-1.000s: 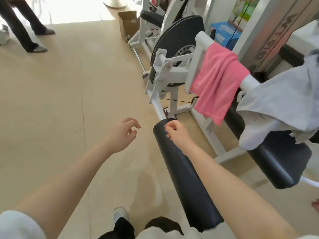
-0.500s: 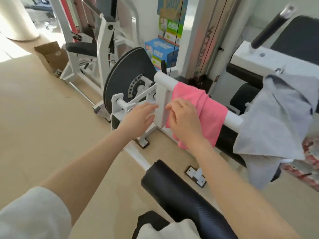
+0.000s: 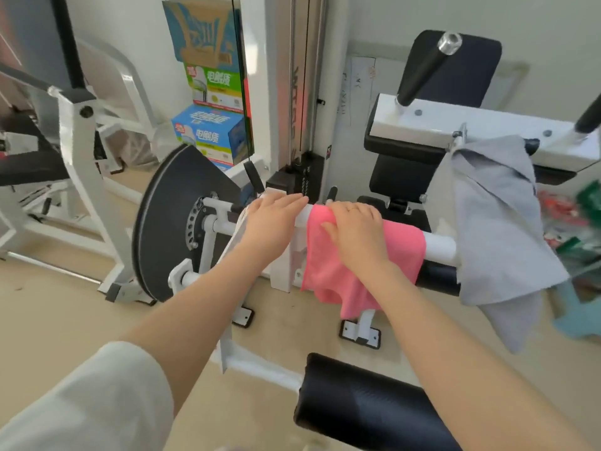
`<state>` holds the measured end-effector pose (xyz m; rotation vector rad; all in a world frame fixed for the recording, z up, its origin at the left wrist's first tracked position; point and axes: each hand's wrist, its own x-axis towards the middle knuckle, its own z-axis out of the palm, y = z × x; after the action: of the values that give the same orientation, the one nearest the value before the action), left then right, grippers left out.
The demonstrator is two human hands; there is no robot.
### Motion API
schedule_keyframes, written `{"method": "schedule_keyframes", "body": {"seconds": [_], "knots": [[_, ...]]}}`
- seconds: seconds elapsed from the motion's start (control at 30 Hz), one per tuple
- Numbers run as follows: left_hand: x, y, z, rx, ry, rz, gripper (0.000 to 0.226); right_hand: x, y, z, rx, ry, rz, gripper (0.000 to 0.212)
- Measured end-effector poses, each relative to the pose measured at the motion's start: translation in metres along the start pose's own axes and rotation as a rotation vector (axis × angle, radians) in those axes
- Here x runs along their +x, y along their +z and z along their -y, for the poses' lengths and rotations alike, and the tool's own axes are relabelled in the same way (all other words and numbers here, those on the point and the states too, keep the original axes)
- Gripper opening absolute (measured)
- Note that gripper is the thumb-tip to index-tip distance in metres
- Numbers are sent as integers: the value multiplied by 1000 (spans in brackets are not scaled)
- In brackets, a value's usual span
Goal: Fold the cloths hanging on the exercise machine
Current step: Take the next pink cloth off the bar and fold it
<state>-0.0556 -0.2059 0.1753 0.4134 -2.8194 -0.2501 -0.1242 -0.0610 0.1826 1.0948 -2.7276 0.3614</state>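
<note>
On the left of the white bar [image 3: 439,247], the left hand [image 3: 271,222] is laid flat and released, its fingers [image 3: 292,200] stretched over bare tube just beside the pink cloth [image 3: 328,275]. The cloth is draped over the bar, whose long axis runs left to right and slightly down; both tails hang toward the floor. The right hand [image 3: 356,231] is pressed on top of the cloth at the bar, so it is judged the nearer hand for the pull-off; whether cloth is pinched under its curled fingers cannot be told. Further right, a grey cloth [image 3: 500,222] is hung from the machine frame [image 3: 471,125], well apart from both hands. The pink cloth's far tail is hidden behind the bar, and the right edge is blurred.
</note>
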Motion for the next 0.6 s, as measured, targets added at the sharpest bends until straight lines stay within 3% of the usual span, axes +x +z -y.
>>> {"method": "schedule_keyframes", "body": {"seconds": [0.13, 0.23, 0.4, 0.5, 0.6], "knots": [[-5, -3, 10, 41, 111, 66, 51, -2, 0, 13, 36, 75, -126, 13], [-13, -5, 18, 23, 192, 151, 59, -7, -11, 22, 165, 158, -100, 17], [-28, -14, 40, -376, 342, 69, 57, -43, -26, 57, 792, 244, 21, 24], [-40, -19, 56, -402, 513, 29, 42, -69, -24, 84, 1266, 383, 53, 32], [-57, -27, 64, -414, 670, 40, 37, -87, -19, 105, 1564, 475, 64, 34]]}}
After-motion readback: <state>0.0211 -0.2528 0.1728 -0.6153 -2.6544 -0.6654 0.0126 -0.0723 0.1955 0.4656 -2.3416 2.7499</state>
